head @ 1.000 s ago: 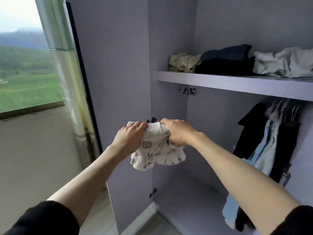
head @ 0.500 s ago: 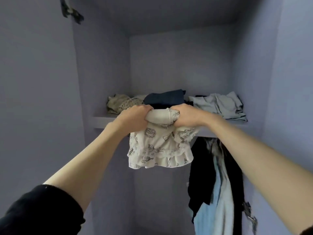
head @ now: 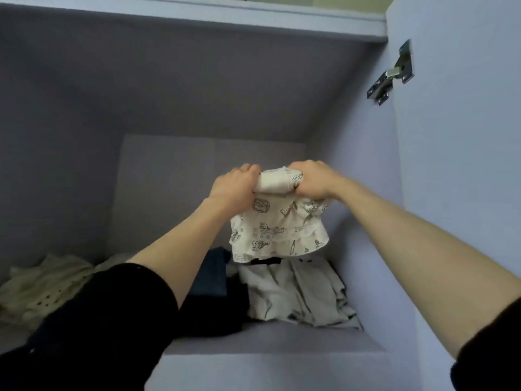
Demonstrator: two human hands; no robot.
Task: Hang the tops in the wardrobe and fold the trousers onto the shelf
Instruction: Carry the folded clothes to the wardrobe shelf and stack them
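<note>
Printed white trousers (head: 277,224), folded, one item: dark line drawings, no legible writing. Left hand (head: 232,190) and right hand (head: 311,180) each curl round the rolled top edge, holding it above the wardrobe shelf (head: 270,338). On the shelf, three piles: cream dotted garment (head: 42,289) left, dark navy clothes (head: 214,294) centre, pale grey garment (head: 296,292) right. Bare shelf along the front edge. One metal hinge (head: 393,74) on the right wall.
</note>
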